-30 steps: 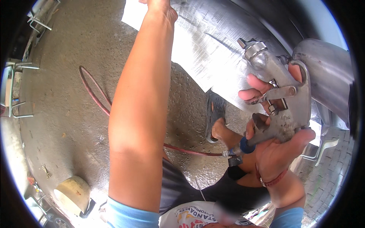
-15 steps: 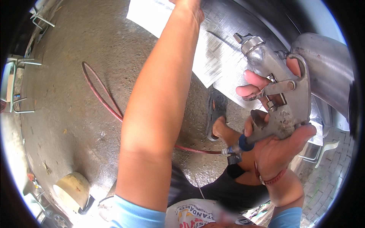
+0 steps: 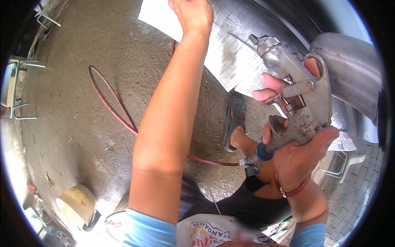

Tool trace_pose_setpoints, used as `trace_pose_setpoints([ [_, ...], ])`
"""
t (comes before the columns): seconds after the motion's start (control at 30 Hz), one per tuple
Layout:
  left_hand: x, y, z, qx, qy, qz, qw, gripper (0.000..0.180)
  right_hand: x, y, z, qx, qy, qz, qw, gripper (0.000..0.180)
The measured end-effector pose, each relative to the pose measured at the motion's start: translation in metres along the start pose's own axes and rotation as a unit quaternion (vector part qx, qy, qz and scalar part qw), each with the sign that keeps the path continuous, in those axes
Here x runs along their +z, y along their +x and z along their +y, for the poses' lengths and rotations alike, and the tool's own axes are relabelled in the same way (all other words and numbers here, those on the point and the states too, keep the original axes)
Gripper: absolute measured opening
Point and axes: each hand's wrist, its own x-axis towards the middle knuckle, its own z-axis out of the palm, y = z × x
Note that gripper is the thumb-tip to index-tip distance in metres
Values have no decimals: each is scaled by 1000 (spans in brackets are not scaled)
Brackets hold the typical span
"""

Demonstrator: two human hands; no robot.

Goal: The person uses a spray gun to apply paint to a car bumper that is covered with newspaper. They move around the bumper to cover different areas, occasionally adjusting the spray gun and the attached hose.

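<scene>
Currently | right hand (image 3: 298, 160) gripping spray gun (image 3: 306, 117) (red hose (image 3: 214, 163) attached) | left hand (image 3: 194, 16): grip unclear

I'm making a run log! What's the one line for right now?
left hand: near newspaper sheets, fingers partly out of frame | right hand: gripping spray gun | red hose: joined to gun's handle end

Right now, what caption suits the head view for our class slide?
Right hand gripping a metal spray gun on a red hose; left hand extended in front of newspaper sheets.
</scene>
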Motion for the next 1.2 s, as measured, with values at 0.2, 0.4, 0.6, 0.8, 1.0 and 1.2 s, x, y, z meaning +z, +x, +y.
trace_pose_setpoints([
  [0.2,13,1,0,102,47,-77,991,90,1,-2,-4,-3,-3,6,1000,125],
  [0.4,24,-19,30,119,26,-116,986,92,10,-4,-4,-18,91,50,994,127],
  [0.6,14,-53,45,183,55,-154,969,92,-1,5,3,-79,73,-5,994,119],
  [0.8,-2,-40,8,-166,-83,-73,980,44,-2,5,-4,-73,39,10,996,120],
  [1.0,3,31,-40,-276,-229,-41,932,105,4,3,-6,-73,51,-19,996,120],
  [1.2,16,59,6,-436,-206,-71,873,142,1,4,-5,-77,33,-11,996,121],
])
